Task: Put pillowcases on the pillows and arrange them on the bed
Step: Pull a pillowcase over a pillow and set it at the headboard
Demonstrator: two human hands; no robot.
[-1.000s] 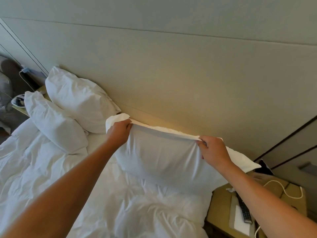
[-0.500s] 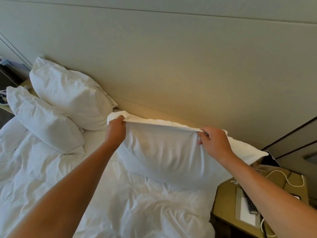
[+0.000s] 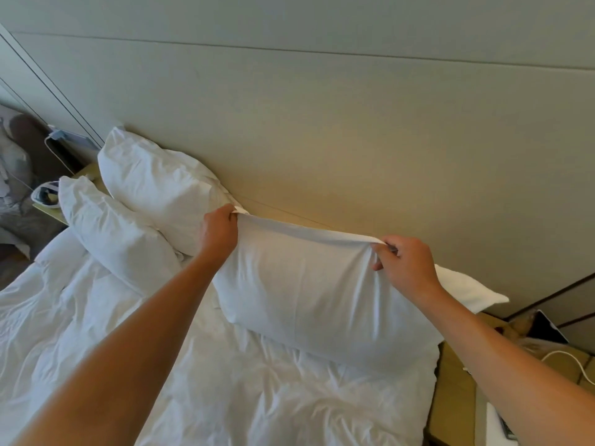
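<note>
The fingers [image 3: 383,249] of the right hand [image 3: 407,263] pinch the top edge of the pillowcase [image 3: 309,284]. The left hand [image 3: 219,233] has its fingers curled tight around the same edge at the other corner. The two hands are well apart, so the cloth between them is pulled into a straight line. Holding it up like this probably lets the pillow sink down to the bottom of the case.

The pillow in its case hangs from the hands, and its low end rests on the bed [image 3: 225,381], just in front of the headboard wall [image 3: 322,140]. A white corner [image 3: 470,291] pokes out behind the right wrist; I cannot tell what it belongs to.

Two more pillows [image 3: 135,214] sit to the left, near the left hand. The front one leans on the back one.

There is open room in the middle of the bed. On the right, the bed ends close by at a small table [image 3: 457,397] with a white cable [image 3: 566,358], so there is little room that way.
</note>
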